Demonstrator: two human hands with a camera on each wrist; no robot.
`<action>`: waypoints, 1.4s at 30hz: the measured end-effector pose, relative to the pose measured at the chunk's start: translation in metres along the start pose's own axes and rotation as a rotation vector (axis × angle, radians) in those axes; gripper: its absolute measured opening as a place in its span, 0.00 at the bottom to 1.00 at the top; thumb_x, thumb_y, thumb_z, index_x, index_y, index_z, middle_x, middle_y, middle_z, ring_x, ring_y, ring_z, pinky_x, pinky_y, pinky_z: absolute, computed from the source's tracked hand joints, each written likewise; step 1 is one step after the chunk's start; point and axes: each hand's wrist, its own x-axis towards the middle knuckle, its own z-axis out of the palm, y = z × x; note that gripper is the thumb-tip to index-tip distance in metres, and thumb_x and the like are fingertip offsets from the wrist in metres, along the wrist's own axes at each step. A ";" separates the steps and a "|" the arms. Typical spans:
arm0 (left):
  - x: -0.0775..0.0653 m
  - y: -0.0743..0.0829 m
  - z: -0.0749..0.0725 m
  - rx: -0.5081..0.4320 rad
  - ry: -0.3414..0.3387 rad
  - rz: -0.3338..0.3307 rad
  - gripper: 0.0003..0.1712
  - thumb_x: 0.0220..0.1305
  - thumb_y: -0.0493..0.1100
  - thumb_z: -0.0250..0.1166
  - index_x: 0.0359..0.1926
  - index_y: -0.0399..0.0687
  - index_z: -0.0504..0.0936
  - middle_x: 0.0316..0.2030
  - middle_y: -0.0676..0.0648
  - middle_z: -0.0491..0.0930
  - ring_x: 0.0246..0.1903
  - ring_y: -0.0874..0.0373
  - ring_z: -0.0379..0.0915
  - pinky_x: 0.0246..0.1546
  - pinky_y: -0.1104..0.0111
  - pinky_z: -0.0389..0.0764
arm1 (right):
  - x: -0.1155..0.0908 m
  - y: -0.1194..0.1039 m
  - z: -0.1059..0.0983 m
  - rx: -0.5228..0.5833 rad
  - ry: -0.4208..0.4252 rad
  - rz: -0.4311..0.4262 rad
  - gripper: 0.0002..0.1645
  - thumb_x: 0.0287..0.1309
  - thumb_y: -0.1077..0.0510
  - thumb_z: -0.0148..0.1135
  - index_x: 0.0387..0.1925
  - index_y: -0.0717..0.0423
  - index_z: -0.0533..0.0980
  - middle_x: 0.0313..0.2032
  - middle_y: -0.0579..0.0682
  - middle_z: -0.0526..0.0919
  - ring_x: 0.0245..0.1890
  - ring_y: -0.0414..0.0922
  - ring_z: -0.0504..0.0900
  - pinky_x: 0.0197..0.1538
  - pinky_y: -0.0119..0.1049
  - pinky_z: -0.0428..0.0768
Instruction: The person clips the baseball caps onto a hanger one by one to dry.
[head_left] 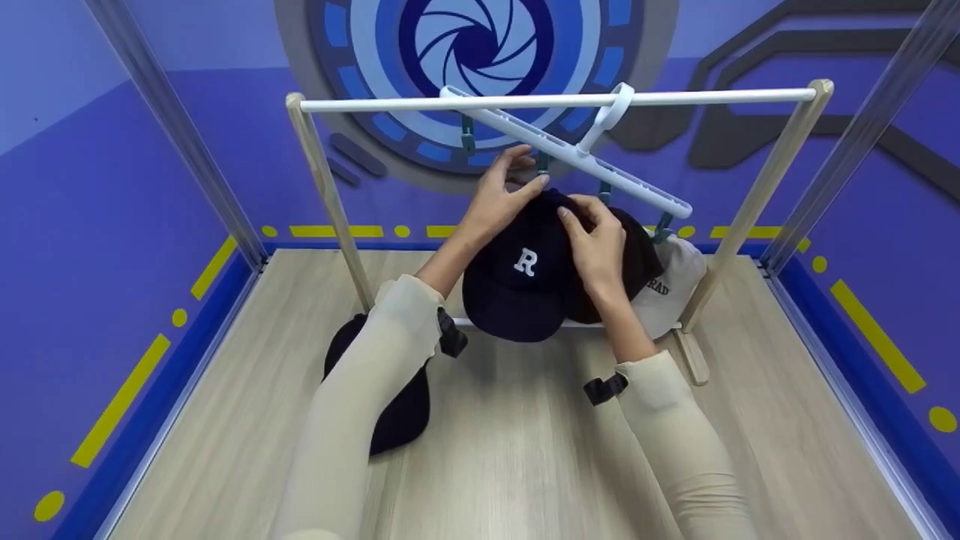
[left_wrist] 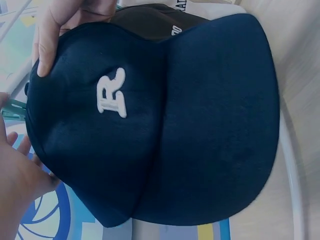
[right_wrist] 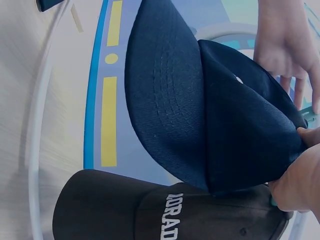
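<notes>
The right hand [head_left: 601, 244] pinches the crown of a navy cap [head_left: 517, 296] with a white R, holding it brim down just below a green clip [head_left: 543, 163] of the tilted white hanger [head_left: 555, 142]. The left hand [head_left: 495, 196] has its thumb and fingers beside that clip, though whether they pinch it I cannot tell. A dark brown cap [head_left: 639, 251] and a pale cap [head_left: 679, 266] hang to the right, and another dark cap [head_left: 405, 412] lies on the bench [head_left: 510, 457], partly behind the left sleeve [head_left: 352, 405].
</notes>
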 end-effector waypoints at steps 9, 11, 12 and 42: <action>0.002 0.006 0.006 -0.042 -0.008 0.004 0.29 0.65 0.52 0.61 0.62 0.44 0.69 0.53 0.44 0.75 0.52 0.58 0.72 0.51 0.73 0.73 | -0.002 0.003 -0.001 0.003 -0.002 0.008 0.12 0.58 0.48 0.65 0.43 0.46 0.82 0.40 0.44 0.85 0.42 0.36 0.80 0.47 0.31 0.75; 0.000 0.013 0.005 -0.044 -0.025 -0.006 0.28 0.66 0.49 0.60 0.62 0.41 0.68 0.53 0.41 0.76 0.51 0.57 0.73 0.51 0.73 0.73 | -0.003 0.005 -0.002 0.009 -0.005 0.005 0.13 0.58 0.48 0.65 0.43 0.47 0.82 0.40 0.44 0.85 0.42 0.36 0.80 0.46 0.30 0.75; -0.002 0.018 0.004 -0.037 -0.035 -0.008 0.27 0.67 0.48 0.59 0.62 0.39 0.68 0.52 0.40 0.76 0.51 0.56 0.74 0.51 0.73 0.74 | -0.003 0.006 -0.002 0.014 -0.006 0.007 0.12 0.58 0.49 0.64 0.43 0.48 0.81 0.40 0.45 0.85 0.42 0.37 0.80 0.47 0.31 0.75; -0.015 0.040 0.008 -0.104 0.142 0.008 0.12 0.64 0.38 0.62 0.39 0.29 0.80 0.35 0.34 0.83 0.36 0.49 0.79 0.36 0.69 0.77 | -0.019 -0.019 -0.012 0.011 -0.008 -0.005 0.12 0.60 0.59 0.63 0.44 0.61 0.80 0.41 0.55 0.84 0.42 0.44 0.80 0.45 0.28 0.74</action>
